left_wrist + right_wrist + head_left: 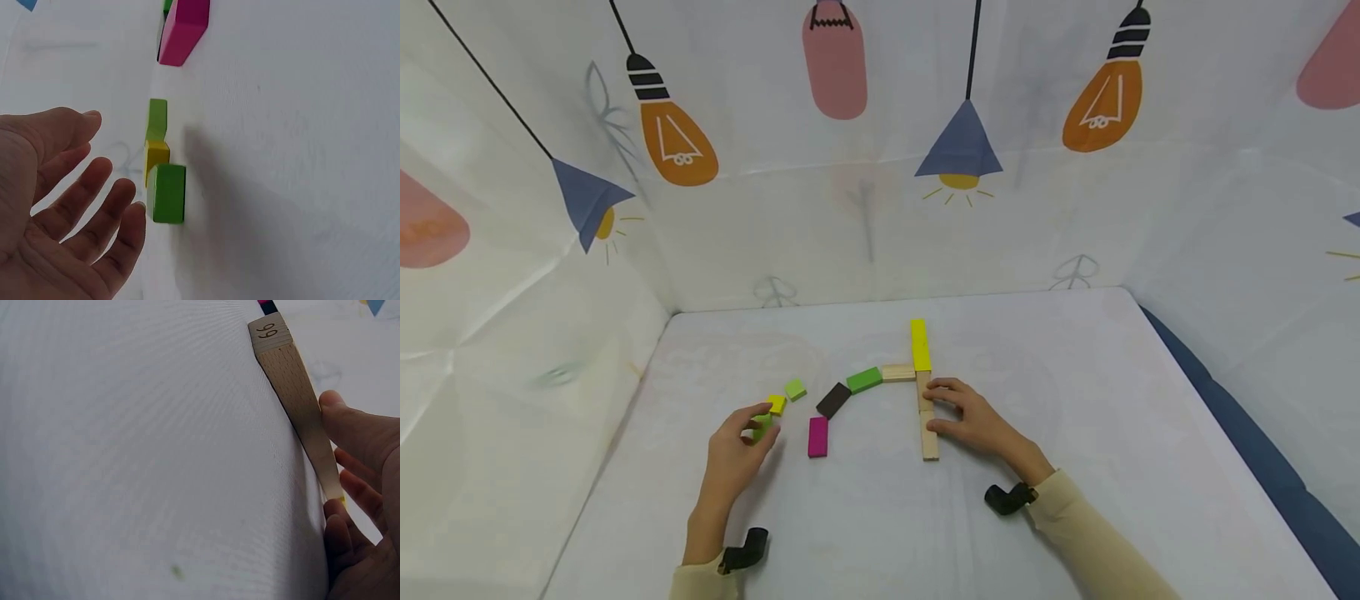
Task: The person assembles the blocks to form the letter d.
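Observation:
Beside a small green block (pixel 762 430) at the left, my left hand (pixel 732 454) hovers with fingers apart and loosely bent. The left wrist view shows that green block (pixel 169 194) just off the fingertips, with nothing in the palm. My right hand (pixel 976 421) rests its fingertips along the right side of two plain wooden blocks set end to end, the far one (pixel 923 392) and the near one (pixel 929 440). In the right wrist view the thumb lies against the flank of a wooden block (pixel 294 390) whose end bears a printed number.
A yellow block (pixel 921 343) continues the wooden line at its far end. Leftward from it curve a wooden block (pixel 898 372), a long green block (pixel 864 380), a dark brown block (pixel 833 400) and a magenta block (pixel 817 437). Small yellow (pixel 777 404) and light green (pixel 795 389) cubes sit left.

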